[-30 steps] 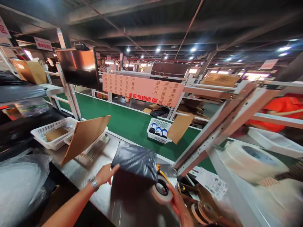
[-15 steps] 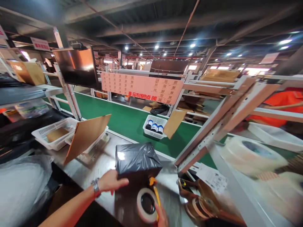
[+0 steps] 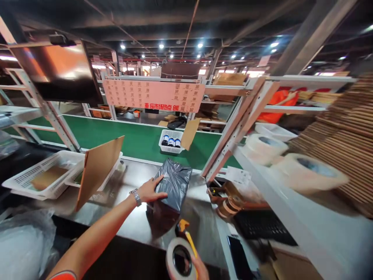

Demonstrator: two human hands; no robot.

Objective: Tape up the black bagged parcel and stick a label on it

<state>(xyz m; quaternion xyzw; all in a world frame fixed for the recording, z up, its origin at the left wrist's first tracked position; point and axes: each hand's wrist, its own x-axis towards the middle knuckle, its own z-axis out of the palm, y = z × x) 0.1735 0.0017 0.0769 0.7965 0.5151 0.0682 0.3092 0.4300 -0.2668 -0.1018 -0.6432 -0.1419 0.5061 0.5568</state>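
Observation:
A package wrapped in black plastic [image 3: 176, 184] stands on the metal worktable [image 3: 129, 182]. My left hand [image 3: 153, 190] rests on the package's left side with its fingers spread, a metal watch on that wrist. At the lower middle, my right hand [image 3: 199, 268] grips a tape dispenser [image 3: 190, 241] with a yellow handle and an orange head. A wide roll of tape [image 3: 171, 258] is mounted on the dispenser. The dispenser is held in front of the package, apart from it.
Beyond the table runs a green conveyor [image 3: 136, 134] bearing a white basket [image 3: 171, 149] with dark bottles. White baskets [image 3: 43, 190] and a cardboard sheet [image 3: 100, 171] are at left. On the right are a metal post [image 3: 233, 128], tape rolls [image 3: 309, 171] and a phone [image 3: 239, 256].
The package has been turned and now stands at an angle. My left hand has moved up onto it. My right hand still holds the tape dispenser. The view has swung to the right.

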